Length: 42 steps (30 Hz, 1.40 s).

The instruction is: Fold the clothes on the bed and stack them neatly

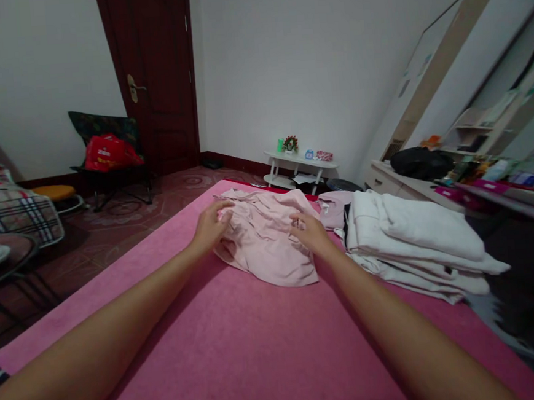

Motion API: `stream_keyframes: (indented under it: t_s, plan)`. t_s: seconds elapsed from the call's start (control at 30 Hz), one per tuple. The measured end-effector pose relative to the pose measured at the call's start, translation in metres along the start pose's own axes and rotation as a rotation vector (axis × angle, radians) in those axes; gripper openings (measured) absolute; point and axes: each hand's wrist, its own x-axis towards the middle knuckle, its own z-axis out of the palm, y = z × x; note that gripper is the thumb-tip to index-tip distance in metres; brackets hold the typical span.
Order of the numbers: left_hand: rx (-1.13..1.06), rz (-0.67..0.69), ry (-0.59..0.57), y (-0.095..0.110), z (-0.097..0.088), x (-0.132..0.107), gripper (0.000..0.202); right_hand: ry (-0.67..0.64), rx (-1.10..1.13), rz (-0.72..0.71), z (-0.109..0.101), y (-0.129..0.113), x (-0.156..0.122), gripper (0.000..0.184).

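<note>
A crumpled pale pink shirt (267, 237) is spread on the pink cover (242, 350), its curved hem towards me. At the shirt's left edge, my left hand (212, 224) has its fingers curled on the cloth. My right hand (310, 232) pinches the fabric on the right side, thumb and fingers close together. Both forearms reach forward over the cover. Just beyond my right hand lies a folded pale pink garment (334, 210). Beside it is a stack of folded white clothes (418, 237), near my right forearm.
A low white table (301, 159) with small items stands by the far wall. On the left, a folding chair (104, 123) holds a red bag (110, 153) near a dark door (154, 61). A cluttered desk (492, 185) with a black bag (421, 163) is at right.
</note>
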Motion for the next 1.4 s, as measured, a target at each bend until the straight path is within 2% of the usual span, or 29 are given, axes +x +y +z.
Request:
stream_keyframes:
  t_s: [0.13,0.17,0.23,0.33,0.4,0.47,0.57,0.63,0.73,0.8,0.9,0.97,1.03,1.07,1.13,1.2,1.23,1.27,1.3,1.4]
  plan:
    - [0.179,0.133,-0.531,0.038,0.006,-0.011,0.030,-0.149,-0.132,-0.031,-0.012,0.024,-0.009,0.026]
    - [0.240,0.148,-0.617,0.043,0.004,-0.012,0.031,-0.176,-0.140,-0.039,-0.015,0.026,-0.013,0.027]
    - [0.349,0.170,-0.703,0.047,-0.006,-0.010,0.032,-0.199,-0.146,-0.057,-0.022,0.024,-0.027,0.028]
    - [0.431,0.214,-0.769,0.037,-0.027,-0.003,0.042,-0.296,-0.127,-0.086,-0.036,0.014,-0.057,0.037]
    - [0.487,0.275,-0.825,0.022,-0.038,-0.001,0.048,-0.410,-0.140,-0.120,-0.045,0.010,-0.076,0.053]
    - [0.558,0.334,-0.825,0.006,-0.042,-0.002,0.049,-0.461,-0.174,-0.164,-0.048,0.009,-0.089,0.064]
    - [0.639,0.347,-0.740,-0.011,-0.037,-0.010,0.046,-0.361,-0.180,-0.204,-0.039,0.017,-0.095,0.051]
    - [0.712,0.346,-0.661,-0.012,-0.031,-0.015,0.040,-0.263,-0.180,-0.238,-0.028,0.024,-0.090,0.045]
    - [0.788,0.400,-0.616,0.005,-0.031,-0.016,0.030,-0.216,-0.194,-0.268,-0.022,0.026,-0.082,0.040]
    - [0.758,0.414,-0.645,0.026,-0.042,-0.014,0.021,-0.229,-0.179,-0.262,-0.030,0.020,-0.080,0.032]
    - [0.551,0.323,-0.754,0.063,-0.073,-0.011,0.017,-0.202,-0.097,-0.214,-0.061,-0.002,-0.085,0.024]
    - [0.347,0.182,-0.862,0.085,-0.098,-0.012,0.018,-0.200,-0.005,-0.138,-0.087,-0.020,-0.093,0.019]
    - [0.170,-0.003,-0.985,0.101,-0.120,-0.017,0.012,-0.330,0.105,-0.016,-0.109,-0.038,-0.105,0.017]
    - [0.088,-0.094,-1.054,0.107,-0.128,-0.021,0.009,-0.465,0.159,0.045,-0.118,-0.046,-0.112,0.017]
    - [-0.042,-0.234,-1.224,0.112,-0.139,-0.030,0.007,-0.818,0.248,0.149,-0.128,-0.060,-0.126,0.015]
    - [-0.082,-0.271,-1.378,0.108,-0.139,-0.037,0.013,-1.108,0.295,0.234,-0.128,-0.066,-0.136,0.018]
    - [-0.051,-0.240,-1.408,0.102,-0.136,-0.038,0.017,-1.164,0.312,0.261,-0.126,-0.067,-0.137,0.024]
    - [0.015,-0.182,-1.378,0.094,-0.132,-0.036,0.022,-1.149,0.334,0.274,-0.122,-0.066,-0.135,0.029]
    - [0.101,-0.111,-1.278,0.083,-0.126,-0.033,0.025,-1.076,0.361,0.272,-0.117,-0.063,-0.129,0.032]
    - [0.334,0.079,-0.791,0.043,-0.106,-0.013,0.041,-0.684,0.476,0.256,-0.098,-0.051,-0.095,0.040]
